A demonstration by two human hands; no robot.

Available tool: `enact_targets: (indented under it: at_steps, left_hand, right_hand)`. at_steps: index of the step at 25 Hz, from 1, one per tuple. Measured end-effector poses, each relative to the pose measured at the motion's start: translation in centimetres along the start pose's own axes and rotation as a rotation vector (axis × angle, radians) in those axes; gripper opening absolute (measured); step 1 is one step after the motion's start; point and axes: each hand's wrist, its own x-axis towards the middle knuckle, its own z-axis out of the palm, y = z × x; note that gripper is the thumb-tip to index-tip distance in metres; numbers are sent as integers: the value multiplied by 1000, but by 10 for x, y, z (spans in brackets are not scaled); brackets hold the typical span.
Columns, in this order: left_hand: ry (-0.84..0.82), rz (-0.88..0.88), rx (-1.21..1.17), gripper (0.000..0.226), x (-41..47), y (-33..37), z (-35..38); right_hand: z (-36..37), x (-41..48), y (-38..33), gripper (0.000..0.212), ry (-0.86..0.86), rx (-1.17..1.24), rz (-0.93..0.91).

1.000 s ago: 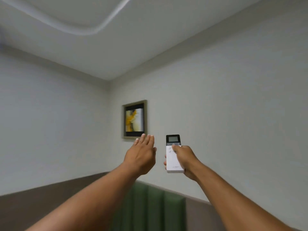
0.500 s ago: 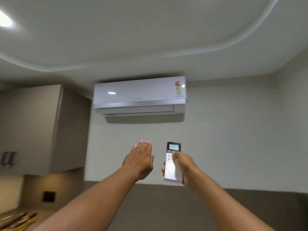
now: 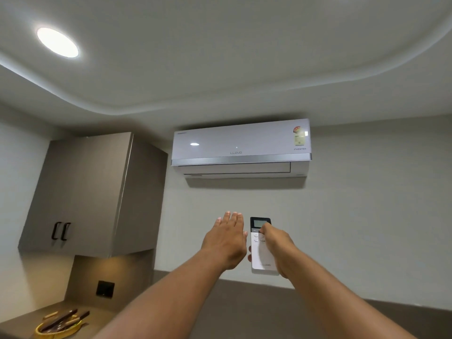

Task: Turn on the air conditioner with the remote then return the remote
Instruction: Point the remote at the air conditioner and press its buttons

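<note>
Right hand: your right hand [image 3: 276, 248] holds the remote [image 3: 260, 245], with its fingers wrapped tight around the white body
Thumb: your thumb sits on the buttons, just under the little screen
Remote: it stands up in your hand, held out in front of you, with the dark screen end on top, pointing up at the AC
Left hand: your left hand [image 3: 227, 241] is flat and open, fingers together and stretched out, holding nothing
Hands: your left hand is just beside the remote, on its left
AC: the AC [image 3: 241, 148] hangs high on the wall, above your hands, and its flap at the bottom looks shut
Cupboard: a brown cupboard [image 3: 83, 192] with two black handles hangs to the left of the AC
Light: a round light [image 3: 57, 42] shines on the ceiling, up on the left
Desk: the desk [image 3: 22, 324] is down in the left corner, with a yellow bowl [image 3: 57, 330] of dark tools on it
</note>
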Motion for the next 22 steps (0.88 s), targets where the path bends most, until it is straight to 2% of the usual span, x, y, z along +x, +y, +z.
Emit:
enact_targets:
  at_steps: [9,22]
  left_hand:
    - [1,17,-49,60,-2,24,-1]
    - [-4,-8,-63,59,-11,39,-19]
  right_hand:
    - [-21,-19,-11,30,5,-103,-39]
    - [-42,-39,-16,34,-27,-55,-32]
